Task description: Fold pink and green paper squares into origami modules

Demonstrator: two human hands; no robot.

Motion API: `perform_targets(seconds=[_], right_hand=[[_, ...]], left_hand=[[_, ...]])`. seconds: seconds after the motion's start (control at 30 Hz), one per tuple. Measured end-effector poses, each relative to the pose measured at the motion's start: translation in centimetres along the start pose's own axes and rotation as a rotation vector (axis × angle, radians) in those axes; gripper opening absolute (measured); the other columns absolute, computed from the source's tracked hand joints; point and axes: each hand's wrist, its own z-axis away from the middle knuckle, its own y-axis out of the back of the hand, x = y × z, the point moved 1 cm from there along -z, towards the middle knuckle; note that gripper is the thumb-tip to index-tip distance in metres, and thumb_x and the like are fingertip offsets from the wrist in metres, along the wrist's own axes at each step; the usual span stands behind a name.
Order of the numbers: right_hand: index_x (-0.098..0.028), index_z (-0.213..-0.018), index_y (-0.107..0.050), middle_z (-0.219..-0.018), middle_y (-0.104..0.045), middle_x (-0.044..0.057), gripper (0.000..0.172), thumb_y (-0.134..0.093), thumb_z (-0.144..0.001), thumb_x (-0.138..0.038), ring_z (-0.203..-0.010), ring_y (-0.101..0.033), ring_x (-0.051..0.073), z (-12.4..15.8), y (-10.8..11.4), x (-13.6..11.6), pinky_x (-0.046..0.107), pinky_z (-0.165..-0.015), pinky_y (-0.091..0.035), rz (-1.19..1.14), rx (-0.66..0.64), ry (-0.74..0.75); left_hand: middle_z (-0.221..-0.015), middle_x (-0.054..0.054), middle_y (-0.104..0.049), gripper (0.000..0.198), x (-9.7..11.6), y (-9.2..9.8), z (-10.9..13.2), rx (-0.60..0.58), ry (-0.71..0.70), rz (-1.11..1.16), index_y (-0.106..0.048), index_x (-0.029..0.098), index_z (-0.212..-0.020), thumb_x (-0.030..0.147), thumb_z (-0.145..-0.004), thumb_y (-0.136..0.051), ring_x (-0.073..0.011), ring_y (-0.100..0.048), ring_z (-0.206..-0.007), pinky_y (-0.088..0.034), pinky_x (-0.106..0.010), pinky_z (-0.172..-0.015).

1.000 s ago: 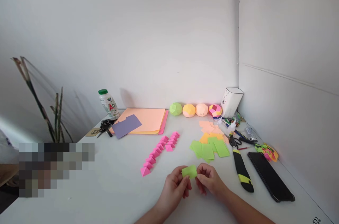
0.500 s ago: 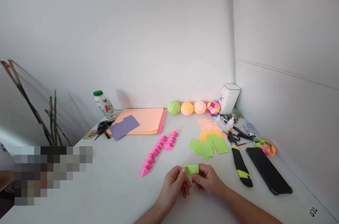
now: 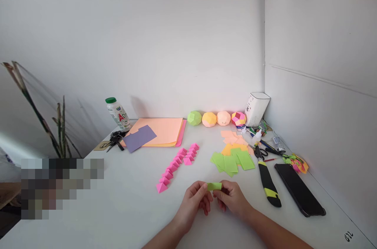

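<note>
Between my two hands is a small green piece of paper (image 3: 214,186), looking like a narrow strip from this angle. My left hand (image 3: 194,201) pinches its left end with thumb and fingers, and my right hand (image 3: 232,197) pinches the right end. Just beyond them lies a spread of loose green paper pieces (image 3: 230,163), with yellow pieces (image 3: 232,149) and peach pieces (image 3: 231,137) behind. To the left of these, folded pink paper pieces (image 3: 173,165) stand in two slanting rows on the white table (image 3: 112,202).
Along the wall sit several faceted paper balls (image 3: 209,119). On the right are a utility knife (image 3: 268,186), scissors (image 3: 259,153), a black phone (image 3: 300,190) and crumpled paper (image 3: 297,162). Paper sheets (image 3: 160,129), a bottle (image 3: 118,114) and keys (image 3: 116,139) lie at the back left.
The green paper now shows as a thinner strip, tilted or folded between my fingers. Both hands keep their pinch. The view has shifted slightly.
</note>
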Motion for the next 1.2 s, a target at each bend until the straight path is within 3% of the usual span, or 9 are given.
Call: perform_targets(seconds=[0.27, 0.4, 0.47, 0.57, 0.63, 0.73, 0.9, 1.2], right_hand=[[-0.015, -0.071, -0.061, -0.047, -0.051, -0.005, 0.02, -0.057, -0.08, -0.032, -0.037, -0.044, 0.008, -0.1, 0.0, 0.3, 0.019, -0.039, -0.035, 0.004, -0.001, 0.043], [-0.015, -0.075, -0.065, -0.051, -0.051, -0.004, 0.017, -0.055, -0.08, -0.028, -0.039, -0.046, 0.008, -0.1, 0.1, 0.5, 0.019, -0.039, -0.036, 0.012, -0.005, 0.067], [-0.016, -0.087, -0.064, -0.057, -0.054, -0.003, 0.016, -0.055, -0.08, -0.027, -0.04, -0.047, 0.008, -0.1, 0.0, 0.7, 0.02, -0.04, -0.038, -0.004, -0.01, 0.059], [-0.022, -0.118, -0.048, -0.084, -0.059, 0.003, 0.044, -0.06, -0.075, -0.024, -0.047, -0.05, 0.008, 0.0, -0.2, 0.8, 0.02, -0.041, -0.042, -0.055, 0.01, 0.092], [-0.025, -0.125, -0.04, -0.102, -0.055, 0.006, 0.057, -0.063, -0.072, -0.022, -0.056, -0.054, 0.009, 0.1, -0.2, 0.7, 0.022, -0.049, -0.047, -0.047, 0.022, 0.16], [-0.025, -0.117, -0.049, -0.107, -0.052, 0.008, 0.046, -0.064, -0.074, -0.024, -0.069, -0.057, 0.012, 0.1, -0.2, 0.3, 0.026, -0.063, -0.05, 0.025, 0.012, 0.286], [-0.022, -0.085, -0.067, -0.099, -0.055, 0.008, 0.011, -0.064, -0.078, -0.029, -0.072, -0.057, 0.015, 0.0, 0.0, -0.7, 0.029, -0.065, -0.05, 0.159, -0.068, 0.443], [-0.019, -0.076, -0.072, -0.078, -0.058, 0.006, 0.018, -0.06, -0.082, -0.032, -0.073, -0.058, 0.018, 0.0, 0.0, -1.5, 0.029, -0.064, -0.048, 0.193, -0.044, 0.377]], left_hand=[[-0.069, 0.002, -0.057, 0.023, 0.3, -0.1, 0.1, -0.014, 0.006, 0.025, -0.054, 0.016, -0.084, 0.032, -0.069, -0.064, -0.0088, -0.051, -0.045, -0.04, -0.023, -0.044], [-0.061, 0.004, -0.055, 0.028, 0.2, -0.2, -0.1, 0.024, 0.035, -0.068, -0.056, 0.015, -0.078, 0.038, -0.065, -0.068, -0.0076, -0.047, -0.04, -0.039, -0.022, -0.04], [-0.054, 0.005, -0.053, 0.032, 0.1, -0.2, -0.2, 0.038, 0.017, -0.106, -0.056, 0.014, -0.075, 0.044, -0.067, -0.066, -0.0075, -0.045, -0.038, -0.038, -0.021, -0.039], [-0.051, 0.004, -0.053, 0.034, 0.0, -0.2, -0.3, 0.079, -0.004, -0.113, -0.057, 0.014, -0.074, 0.047, -0.07, -0.065, -0.0078, -0.044, -0.037, -0.037, -0.021, -0.038], [-0.051, 0.004, -0.054, 0.034, -0.1, -0.2, -0.3, 0.108, -0.006, -0.107, -0.057, 0.015, -0.074, 0.048, -0.069, -0.065, -0.0084, -0.046, -0.037, -0.038, -0.021, -0.039], [-0.05, 0.005, -0.053, 0.034, -0.1, -0.2, -0.3, 0.134, -0.02, -0.114, -0.056, 0.016, -0.072, 0.049, -0.069, -0.065, -0.0098, -0.049, -0.038, -0.04, -0.022, -0.04], [-0.058, 0.002, -0.059, 0.034, -0.1, -0.2, -0.3, 0.131, -0.066, -0.091, -0.058, 0.016, -0.073, 0.049, -0.069, -0.066, -0.0131, -0.055, -0.049, -0.045, -0.024, -0.045], [-0.061, 0.0, -0.063, 0.036, 0.1, -0.5, -0.2, 0.096, -0.055, -0.115, -0.061, 0.015, -0.075, 0.049, -0.067, -0.067, -0.0149, -0.057, -0.053, -0.047, -0.026, -0.048]])
